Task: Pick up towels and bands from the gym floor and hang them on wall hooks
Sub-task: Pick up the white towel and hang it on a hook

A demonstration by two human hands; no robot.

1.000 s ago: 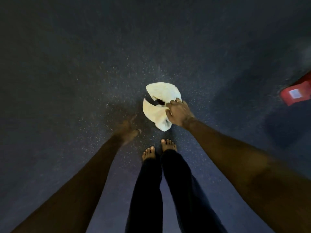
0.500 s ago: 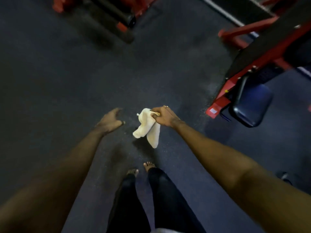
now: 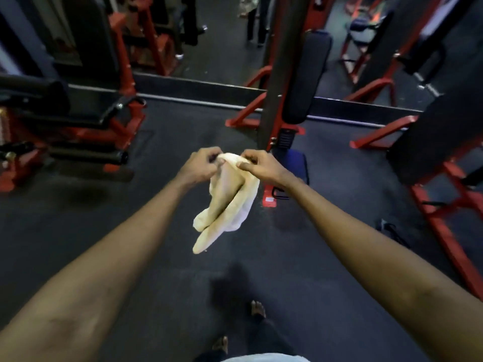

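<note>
I've got the towel (image 3: 230, 202) up off the floor (image 3: 117, 231), out in front between both hands: left hand (image 3: 200, 165) and right hand (image 3: 262, 167) each pinch its top edge, equally near. It hangs lengthwise from that grip, tail pointing down and back toward me, slightly left; no wall hooks in sight

Dark rubber floor (image 3: 78, 231) is extending across the whole view. A red-framed machine (image 3: 122, 61) is standing at left, carrying black bars. A long black pad (image 3: 305, 77) is rising upright at centre, with a blue seat (image 3: 296, 163) sitting below it. Red frame legs (image 3: 376, 135) are spreading over the floor at right.
</note>
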